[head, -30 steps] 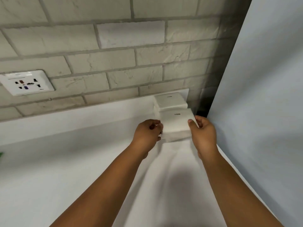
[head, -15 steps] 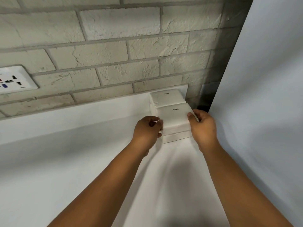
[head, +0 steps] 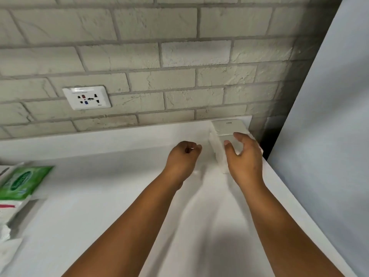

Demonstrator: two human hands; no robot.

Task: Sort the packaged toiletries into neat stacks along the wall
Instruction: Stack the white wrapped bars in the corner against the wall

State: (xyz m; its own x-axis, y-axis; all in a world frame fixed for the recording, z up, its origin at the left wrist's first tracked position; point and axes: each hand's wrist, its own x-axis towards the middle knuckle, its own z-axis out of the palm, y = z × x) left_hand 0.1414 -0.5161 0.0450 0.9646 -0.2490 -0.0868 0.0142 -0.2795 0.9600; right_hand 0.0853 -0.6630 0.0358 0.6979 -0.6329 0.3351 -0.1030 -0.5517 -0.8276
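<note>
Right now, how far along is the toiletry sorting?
Done: white packets sit stacked in the corner against the brick wall. In hand: nothing; the right hand is open beside the front stack and the left hand is loosely curled, off it. Left: a green pack and other wrapped items lie unsorted at the left edge of the counter.
</note>
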